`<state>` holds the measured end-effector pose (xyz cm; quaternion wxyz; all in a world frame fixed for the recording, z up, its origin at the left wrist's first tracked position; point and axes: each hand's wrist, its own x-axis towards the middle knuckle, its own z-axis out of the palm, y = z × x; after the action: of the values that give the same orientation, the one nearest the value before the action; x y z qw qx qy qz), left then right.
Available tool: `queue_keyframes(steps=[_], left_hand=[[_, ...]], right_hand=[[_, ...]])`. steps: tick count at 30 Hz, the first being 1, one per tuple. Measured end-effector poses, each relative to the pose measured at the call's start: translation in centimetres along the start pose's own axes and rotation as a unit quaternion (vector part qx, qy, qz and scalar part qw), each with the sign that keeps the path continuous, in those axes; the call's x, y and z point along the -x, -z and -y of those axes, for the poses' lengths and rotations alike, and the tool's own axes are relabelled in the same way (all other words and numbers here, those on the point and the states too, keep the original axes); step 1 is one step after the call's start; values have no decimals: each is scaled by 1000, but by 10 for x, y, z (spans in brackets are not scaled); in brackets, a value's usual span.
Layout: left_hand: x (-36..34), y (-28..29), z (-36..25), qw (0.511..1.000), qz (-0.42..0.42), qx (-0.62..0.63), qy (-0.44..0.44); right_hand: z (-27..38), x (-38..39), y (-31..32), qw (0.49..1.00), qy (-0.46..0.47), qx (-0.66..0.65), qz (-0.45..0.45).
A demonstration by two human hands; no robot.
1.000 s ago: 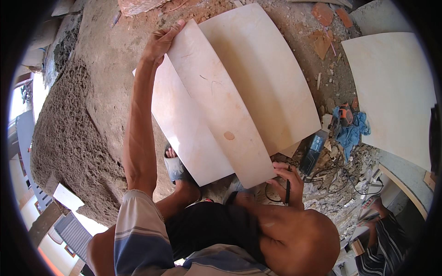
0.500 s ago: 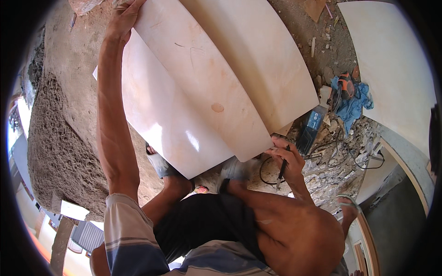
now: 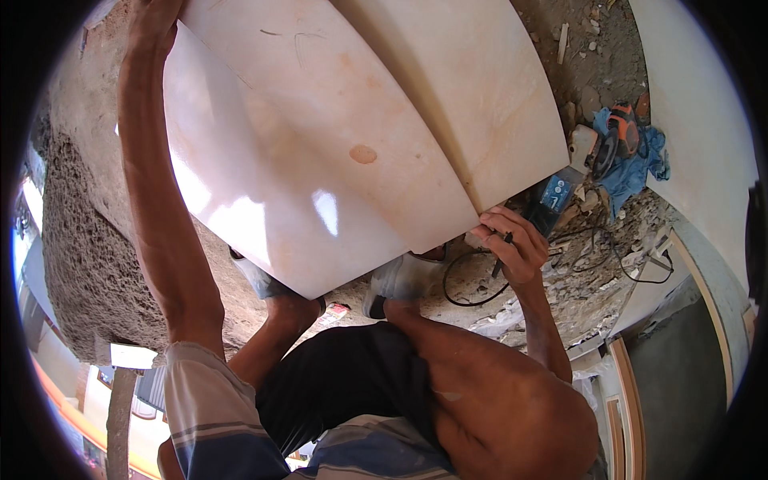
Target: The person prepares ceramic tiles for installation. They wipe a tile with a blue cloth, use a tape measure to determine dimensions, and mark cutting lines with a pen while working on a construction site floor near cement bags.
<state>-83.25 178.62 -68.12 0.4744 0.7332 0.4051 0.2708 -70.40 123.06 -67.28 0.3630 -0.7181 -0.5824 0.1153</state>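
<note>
The left hand point(image 3: 152, 20) grips the far upper edge of a large glossy cream tile point(image 3: 320, 152), fingers curled over it, arm stretched out full. The right hand point(image 3: 508, 244) pinches the tile's near lower corner while also holding a thin dark pencil-like stick (too small to tell exactly). The tile is held up off the floor, tilted above both shoes point(image 3: 400, 280), and overlaps a second cream tile point(image 3: 480, 104) lying beyond it. The step in hand looks like lifting or positioning the tile; any further move calls for a steady two-handed hold and level edges. Beneath lies a rough grey mortar bed point(image 3: 88, 264). To the right, rubble, a black cord point(image 3: 464, 280), a blue cloth point(image 3: 632, 172) and an orange power tool point(image 3: 620, 136) crowd the floor.
</note>
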Motion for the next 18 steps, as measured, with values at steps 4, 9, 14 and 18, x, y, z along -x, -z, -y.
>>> queue_keyframes(steps=[4,9,14,18], left_hand=[[10,-4,0,1000,-6,-25,-9],[7,-2,-4,999,-21,-42,-21],[9,-8,-6,998,-25,-48,-32],[10,-9,-3,998,-27,-53,-33]], right_hand=[[-2,-4,1,1000,-4,-4,22],[-5,-18,7,998,3,11,59],[-14,-12,5,998,10,30,53],[-12,-16,7,997,1,44,64]])
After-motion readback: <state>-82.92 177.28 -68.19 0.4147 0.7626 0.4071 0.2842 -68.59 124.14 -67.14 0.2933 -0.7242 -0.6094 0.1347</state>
